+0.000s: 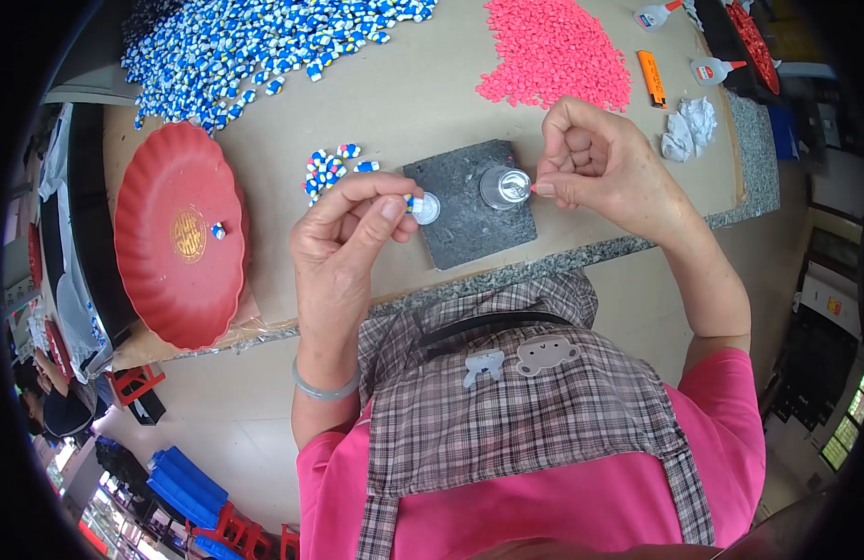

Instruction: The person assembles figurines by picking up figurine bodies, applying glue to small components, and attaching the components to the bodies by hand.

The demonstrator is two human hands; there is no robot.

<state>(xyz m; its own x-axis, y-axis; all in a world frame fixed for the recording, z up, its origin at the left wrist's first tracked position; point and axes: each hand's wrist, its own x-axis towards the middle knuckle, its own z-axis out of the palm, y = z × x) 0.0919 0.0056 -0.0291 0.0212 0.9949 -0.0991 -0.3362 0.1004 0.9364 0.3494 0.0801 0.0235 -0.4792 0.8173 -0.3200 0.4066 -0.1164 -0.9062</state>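
Observation:
My left hand is closed in a pinch on a small blue, white and yellow piece. Right beside its fingertips is a small round whitish disc at the left edge of a dark grey slab. On that slab stands a small clear cup with a shiny silver top. Just right of the cup, my right hand pinches a tiny pink piece between thumb and forefinger. Several blue and white pieces with pink spots lie beyond my left hand.
A red scalloped tray with one small piece stands at left. Farther back are heaps of blue-white pieces and pink pieces. An orange lighter, small glue bottles and crumpled tissue lie at right.

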